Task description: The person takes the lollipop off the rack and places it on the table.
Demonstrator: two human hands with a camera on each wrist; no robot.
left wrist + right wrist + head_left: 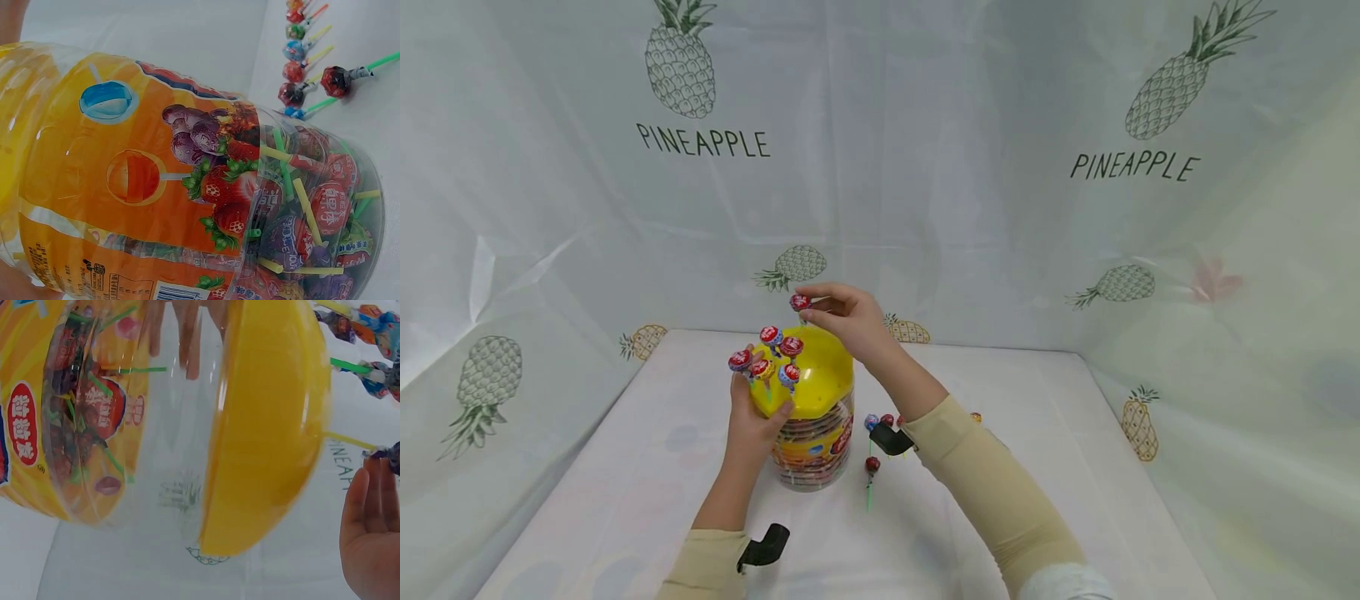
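Observation:
A clear plastic jar [812, 454] with an orange fruit label stands on the table, loose wrapped lollipops [312, 219] inside it. Its domed yellow lid [823, 367] faces up and tilts toward me. Several lollipops [792, 347] stick up from the lid's left part on their sticks. My left hand [752, 421] grips the lid and jar top from the left, thumb at the front. Over the lid's far side, my right hand [850, 321] pinches a red-wrapped lollipop [800, 302] by its head. In the right wrist view, its yellow stick [350, 440] meets the dome.
Right of the jar, a row of lollipops [294, 70] lies on the white table [1037, 467], partly behind my right forearm. One dark red lollipop [872, 465] lies nearer to me. A pineapple-print curtain [880, 167] hangs behind the table.

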